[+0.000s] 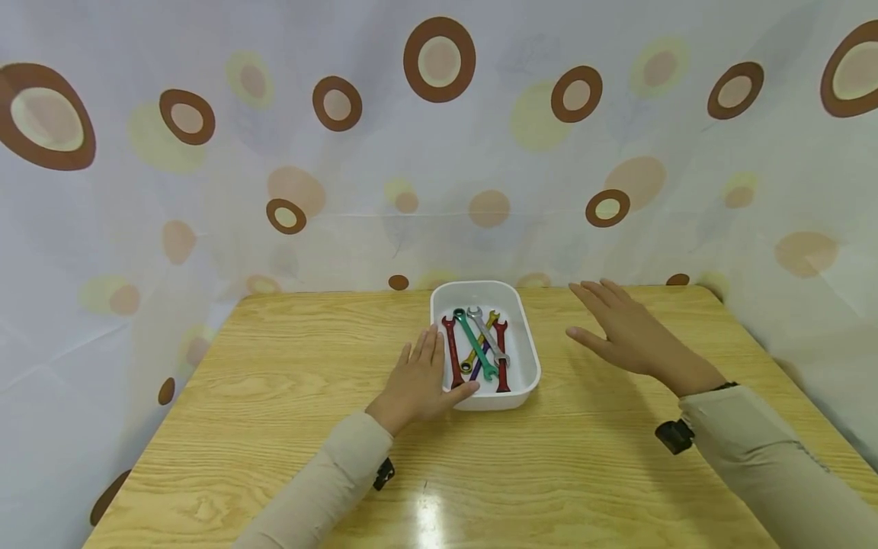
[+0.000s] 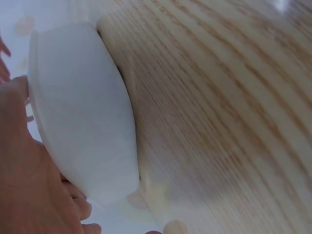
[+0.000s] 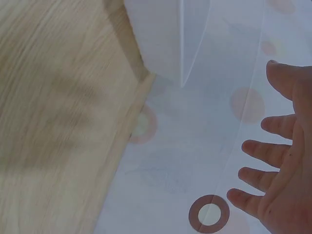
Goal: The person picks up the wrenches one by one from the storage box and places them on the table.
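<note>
A white plastic tray (image 1: 495,402) stands at the far middle of the table. Several wrenches lie crossed inside it: a red one (image 1: 453,352), a green one (image 1: 469,333), a silver one (image 1: 488,334), a second red one (image 1: 502,375), plus yellow and purple ones partly covered. My left hand (image 1: 414,385) rests against the tray's near left corner, fingers extended along the left side and thumb over the front rim. In the left wrist view, the thumb (image 2: 19,87) touches the rim. To the tray's right, my right hand (image 1: 627,332) hovers with fingers extended, holding nothing.
The wood-grained table (image 1: 288,381) reaches back to a patterned curtain (image 1: 370,175), which also hangs along both sides. Black straps with small devices (image 1: 675,436) are on the wrists. The tray's far end is close to the table's back edge.
</note>
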### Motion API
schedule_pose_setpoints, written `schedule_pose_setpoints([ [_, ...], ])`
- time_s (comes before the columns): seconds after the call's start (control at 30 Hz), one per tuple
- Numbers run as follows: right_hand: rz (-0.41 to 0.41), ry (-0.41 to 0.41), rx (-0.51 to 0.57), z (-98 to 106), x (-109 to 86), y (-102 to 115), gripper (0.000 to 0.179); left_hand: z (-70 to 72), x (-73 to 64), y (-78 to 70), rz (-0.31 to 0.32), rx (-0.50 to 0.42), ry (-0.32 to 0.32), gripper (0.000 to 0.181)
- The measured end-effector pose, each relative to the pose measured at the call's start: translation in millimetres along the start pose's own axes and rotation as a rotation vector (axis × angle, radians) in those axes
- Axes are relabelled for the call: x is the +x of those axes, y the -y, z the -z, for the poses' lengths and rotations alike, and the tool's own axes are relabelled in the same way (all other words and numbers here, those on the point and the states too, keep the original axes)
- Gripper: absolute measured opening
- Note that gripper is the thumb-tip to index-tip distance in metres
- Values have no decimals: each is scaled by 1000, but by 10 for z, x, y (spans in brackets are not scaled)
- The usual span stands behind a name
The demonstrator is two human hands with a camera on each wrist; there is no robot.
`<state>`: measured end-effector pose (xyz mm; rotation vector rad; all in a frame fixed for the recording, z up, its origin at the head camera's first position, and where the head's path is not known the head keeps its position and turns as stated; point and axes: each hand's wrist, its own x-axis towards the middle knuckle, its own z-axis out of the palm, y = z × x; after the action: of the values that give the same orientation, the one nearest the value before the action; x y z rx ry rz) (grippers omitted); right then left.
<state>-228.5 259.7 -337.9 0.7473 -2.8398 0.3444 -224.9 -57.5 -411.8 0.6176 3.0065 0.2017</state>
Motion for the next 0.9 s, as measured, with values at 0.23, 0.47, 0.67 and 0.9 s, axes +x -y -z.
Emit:
schedule_pose_setpoints([
  [0.23, -2, 42, 99, 64, 398, 229, 65, 0, -24, 5, -4, 0, -6, 104],
  [0.47, -37, 105, 193, 92, 759, 387, 62, 24, -23, -10, 1, -3, -15, 103],
  [0.67, -103, 172, 284, 6, 936, 451, 61, -34, -10, -4, 3, 4, -8, 104],
  [0.9, -169, 198, 380, -122, 1147, 502, 56, -16, -25, 2, -6, 4, -22, 102],
])
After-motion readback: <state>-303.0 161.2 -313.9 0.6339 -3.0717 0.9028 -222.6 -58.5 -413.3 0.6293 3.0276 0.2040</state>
